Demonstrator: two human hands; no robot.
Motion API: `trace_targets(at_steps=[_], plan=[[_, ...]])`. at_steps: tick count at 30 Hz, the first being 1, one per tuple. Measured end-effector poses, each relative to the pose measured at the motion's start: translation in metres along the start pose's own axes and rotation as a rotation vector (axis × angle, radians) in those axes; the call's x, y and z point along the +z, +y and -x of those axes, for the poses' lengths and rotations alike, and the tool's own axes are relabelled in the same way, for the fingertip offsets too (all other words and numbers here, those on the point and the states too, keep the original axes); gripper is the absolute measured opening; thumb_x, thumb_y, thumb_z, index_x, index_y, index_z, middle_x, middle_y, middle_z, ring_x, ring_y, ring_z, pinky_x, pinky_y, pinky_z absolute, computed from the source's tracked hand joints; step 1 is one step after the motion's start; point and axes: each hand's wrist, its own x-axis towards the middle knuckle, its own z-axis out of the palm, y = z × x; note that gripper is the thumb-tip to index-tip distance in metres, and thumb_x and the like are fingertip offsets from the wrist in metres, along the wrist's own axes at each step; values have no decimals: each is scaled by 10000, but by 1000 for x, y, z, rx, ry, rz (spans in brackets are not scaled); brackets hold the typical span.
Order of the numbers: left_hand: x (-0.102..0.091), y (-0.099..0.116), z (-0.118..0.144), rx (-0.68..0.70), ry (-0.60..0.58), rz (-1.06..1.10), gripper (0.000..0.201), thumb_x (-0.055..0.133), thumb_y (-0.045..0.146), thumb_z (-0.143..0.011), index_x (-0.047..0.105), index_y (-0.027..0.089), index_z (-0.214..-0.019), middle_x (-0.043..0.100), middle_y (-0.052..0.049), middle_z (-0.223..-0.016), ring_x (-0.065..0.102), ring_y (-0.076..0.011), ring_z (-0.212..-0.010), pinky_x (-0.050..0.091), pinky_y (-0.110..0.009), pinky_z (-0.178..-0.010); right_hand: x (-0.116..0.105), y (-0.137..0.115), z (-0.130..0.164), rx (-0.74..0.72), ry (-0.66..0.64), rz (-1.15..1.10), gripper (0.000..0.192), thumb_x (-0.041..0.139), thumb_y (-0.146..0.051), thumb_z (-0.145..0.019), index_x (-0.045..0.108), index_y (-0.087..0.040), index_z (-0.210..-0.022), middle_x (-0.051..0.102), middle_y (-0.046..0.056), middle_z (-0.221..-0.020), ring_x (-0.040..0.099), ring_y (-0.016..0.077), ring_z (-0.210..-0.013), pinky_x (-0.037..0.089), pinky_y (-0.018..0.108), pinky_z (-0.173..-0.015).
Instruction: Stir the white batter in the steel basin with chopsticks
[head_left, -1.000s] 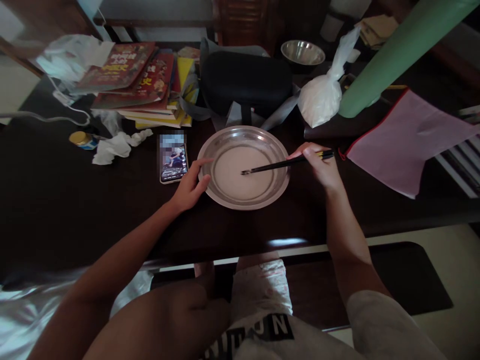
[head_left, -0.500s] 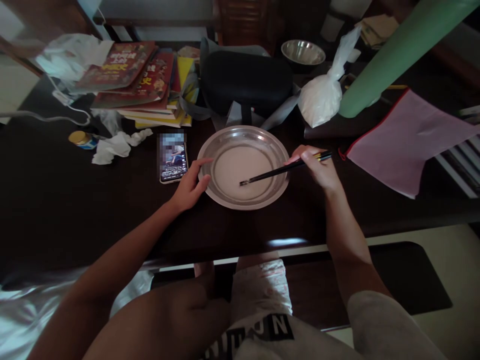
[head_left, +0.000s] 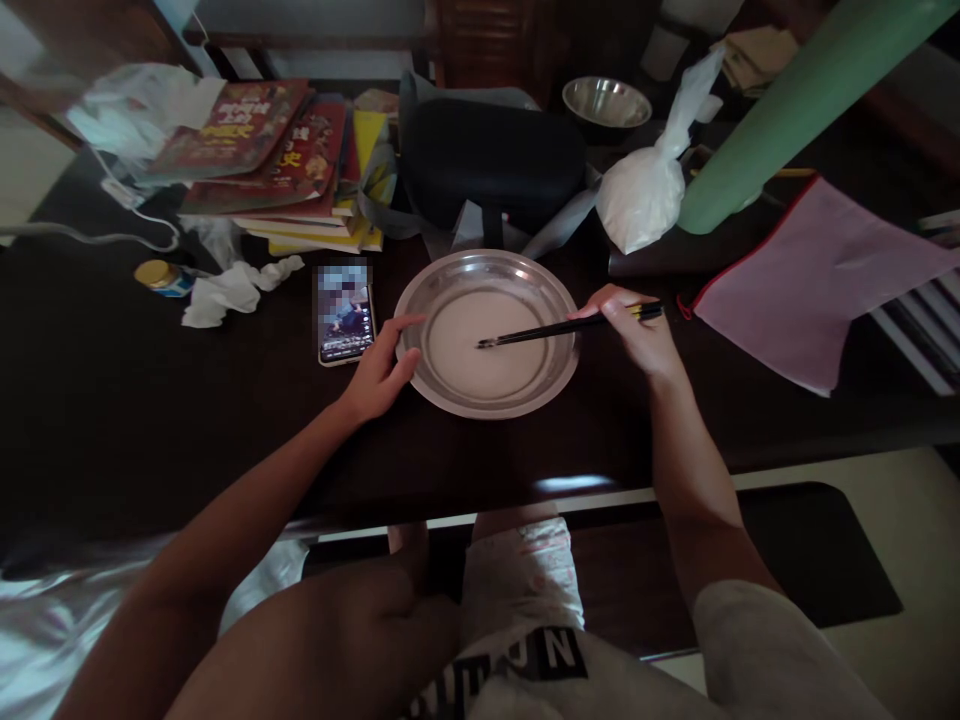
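A wide, shallow metal bowl (head_left: 487, 404) rests on the dark table, with a whitish liquid (head_left: 480, 375) covering its bottom. At its left side my left hand (head_left: 379, 372) steadies the rim, with thumb and forefinger over the edge. My right hand (head_left: 634, 325) is closed around a pair of black chopsticks (head_left: 551, 330) beside the right rim. The chopsticks are held together at a low slant, and their wet-looking tips reach the liquid near the bowl's centre.
Left of the bowl lie a phone (head_left: 345, 318) with a lit screen, crumpled tissue (head_left: 225, 295) and a small jar (head_left: 161, 277). Books (head_left: 255, 150), a black case (head_left: 491, 155), a tied bag of white powder (head_left: 641, 200) and another metal bowl (head_left: 606, 103) stand behind. A green cylinder (head_left: 787, 120) leans at right.
The chopstick tips have shifted slightly away from me and a little left within the liquid. My left hand stays on the rim. The picture on the phone screen has changed.
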Motion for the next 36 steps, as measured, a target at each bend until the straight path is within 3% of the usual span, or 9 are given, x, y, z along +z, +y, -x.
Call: trace_targets(at_steps=[3,7,12,18,23,28,33,36], plan=[[0,0,0,-1,-3,7,596,356,643,-1004,494,202,-1379,608,-129,-1297,601,-291,-1188,491,-468,-1056,0,0,0,24,55,-19,371,588,-565,-918,787,-274,-801,749,7,-753,729,187,-770,583,366,-785],[0,-1,0,8,4,12,575,365,634,-1005,495,212,-1374,615,-125,-1274,606,-291,-1174,494,-474,-1049,2,-1,-1,17,-47,16,340,622,-568,-895,789,-285,-806,766,12,-813,735,197,-846,581,372,-839],[1,-1,0,12,3,14,572,367,629,-1006,492,209,-1373,608,-130,-1292,595,-288,-1189,483,-473,-1061,0,-1,-1,38,74,-15,359,595,-564,-914,781,-280,-798,746,7,-747,739,195,-785,587,375,-810],[1,-2,0,6,7,14,573,367,633,-1004,496,214,-1372,611,-124,-1284,598,-283,-1185,485,-463,-1058,2,-3,0,27,-85,3,328,626,-559,-896,793,-290,-808,771,16,-820,739,204,-853,581,373,-838],[1,-1,0,6,4,10,588,366,636,-1003,498,198,-1373,617,-126,-1257,607,-283,-1163,495,-456,-1039,0,-2,0,34,67,-24,355,598,-559,-914,788,-281,-799,747,6,-742,734,195,-772,582,372,-790],[0,-1,0,-7,3,-4,612,352,659,-994,496,201,-1375,622,-120,-1251,599,-286,-1171,493,-454,-1044,2,-3,0,36,-77,17,359,621,-589,-885,790,-281,-806,765,16,-806,732,208,-842,579,378,-831],[1,-3,0,-6,3,-8,613,348,665,-993,497,210,-1376,618,-120,-1268,603,-287,-1156,504,-454,-1022,0,-1,0,44,59,-14,354,595,-579,-906,780,-299,-794,748,1,-745,733,203,-777,586,383,-793],[1,-2,0,-1,4,-2,596,356,649,-999,499,210,-1376,626,-121,-1254,612,-283,-1140,509,-449,-1015,1,0,0,42,-53,-14,350,596,-574,-907,788,-300,-804,757,7,-765,731,200,-793,582,374,-800]])
